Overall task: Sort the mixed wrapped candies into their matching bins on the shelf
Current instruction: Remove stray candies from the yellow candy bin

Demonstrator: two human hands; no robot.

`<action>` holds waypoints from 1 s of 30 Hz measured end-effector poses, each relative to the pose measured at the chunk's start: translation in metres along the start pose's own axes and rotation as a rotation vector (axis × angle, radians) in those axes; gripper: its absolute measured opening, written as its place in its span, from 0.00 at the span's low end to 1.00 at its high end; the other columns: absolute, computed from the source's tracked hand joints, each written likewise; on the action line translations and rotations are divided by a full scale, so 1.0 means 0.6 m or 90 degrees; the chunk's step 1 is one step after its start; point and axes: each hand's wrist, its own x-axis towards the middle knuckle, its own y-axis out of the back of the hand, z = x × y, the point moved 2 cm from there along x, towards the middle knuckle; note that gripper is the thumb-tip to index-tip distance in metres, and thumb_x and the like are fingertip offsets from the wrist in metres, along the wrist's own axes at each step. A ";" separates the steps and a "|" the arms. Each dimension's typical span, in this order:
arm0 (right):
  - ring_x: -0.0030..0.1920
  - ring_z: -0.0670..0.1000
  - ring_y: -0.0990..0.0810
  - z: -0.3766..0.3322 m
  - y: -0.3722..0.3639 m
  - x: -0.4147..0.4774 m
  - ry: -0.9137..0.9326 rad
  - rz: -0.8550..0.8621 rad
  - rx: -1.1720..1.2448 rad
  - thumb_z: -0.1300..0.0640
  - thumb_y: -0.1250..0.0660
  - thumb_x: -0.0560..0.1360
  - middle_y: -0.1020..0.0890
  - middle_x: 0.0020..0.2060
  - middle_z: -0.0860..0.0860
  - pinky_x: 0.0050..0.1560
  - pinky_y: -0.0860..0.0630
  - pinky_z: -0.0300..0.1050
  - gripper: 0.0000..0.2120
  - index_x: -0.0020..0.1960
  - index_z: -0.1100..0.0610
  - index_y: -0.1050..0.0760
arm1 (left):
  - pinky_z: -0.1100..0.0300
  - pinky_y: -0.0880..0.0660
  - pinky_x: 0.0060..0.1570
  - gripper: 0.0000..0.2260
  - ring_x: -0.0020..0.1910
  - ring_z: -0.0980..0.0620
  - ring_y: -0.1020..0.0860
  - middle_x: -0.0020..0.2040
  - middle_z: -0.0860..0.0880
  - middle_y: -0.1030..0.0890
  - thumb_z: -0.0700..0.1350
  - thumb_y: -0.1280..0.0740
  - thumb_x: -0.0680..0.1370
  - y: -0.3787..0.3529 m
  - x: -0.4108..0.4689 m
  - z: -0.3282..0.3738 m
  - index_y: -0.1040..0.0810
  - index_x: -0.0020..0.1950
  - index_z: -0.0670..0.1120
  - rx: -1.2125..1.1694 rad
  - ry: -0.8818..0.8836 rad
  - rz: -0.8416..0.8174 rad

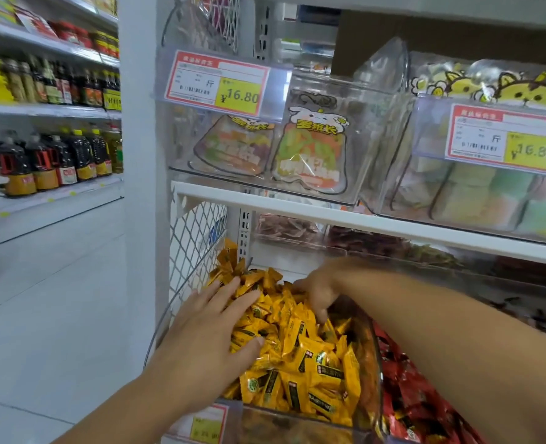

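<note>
Left hand [207,328]: flat on the heap, fingers straight and spread, pressing down on the wrappers.
Right hand [318,294]: just beyond the left and apart from it, fingers bent down into the same heap; blurred, so possibly pinching a piece, cannot tell.
Yellow candies [313,363]: under both hands, piled high and filling their bin, a few riding up the far left corner.
Clear bin [375,373]: around the yellow heap, its right wall passing beneath the right forearm.
Red candies [406,395]: right of that wall, below the right forearm, in the neighbouring compartment.
Lower price tag [207,424]: on the bin front, nearer than the left wrist; print too blurred to read.
Mesh panel [194,232]: white, just left of the left hand.
Shelf board [297,209]: white, above both hands.
Snack pouches [310,155]: above that board, upright in a clear tilted bin, printed with a cartoon rabbit.
Upper price tag [217,80]: higher still, above the left hand, reading 16.80.
Bottles [57,158]: far left of the left hand, dark, in rows on another shelf.
</note>
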 end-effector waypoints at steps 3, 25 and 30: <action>0.62 0.58 0.25 0.009 -0.005 -0.013 0.030 0.045 0.147 0.65 0.27 0.70 0.35 0.72 0.57 0.56 0.25 0.49 0.41 0.76 0.49 0.43 | 0.54 0.60 0.75 0.31 0.77 0.57 0.59 0.77 0.64 0.58 0.71 0.52 0.73 0.000 -0.001 0.001 0.54 0.75 0.69 -0.007 -0.004 0.005; 0.55 0.55 0.20 -0.009 -0.030 -0.110 0.369 0.154 0.847 0.73 0.37 0.75 0.18 0.54 0.57 0.60 0.24 0.50 0.18 0.62 0.60 0.27 | 0.51 0.50 0.76 0.38 0.76 0.58 0.49 0.77 0.61 0.47 0.67 0.39 0.75 0.012 -0.007 0.010 0.58 0.77 0.64 -0.057 -0.026 0.056; 0.54 0.53 0.18 -0.005 -0.036 -0.112 0.345 0.272 0.830 0.73 0.36 0.74 0.16 0.53 0.56 0.52 0.23 0.45 0.15 0.57 0.60 0.24 | 0.53 0.50 0.75 0.36 0.76 0.60 0.49 0.77 0.64 0.47 0.66 0.38 0.75 0.013 -0.006 0.009 0.55 0.76 0.66 -0.060 -0.030 0.057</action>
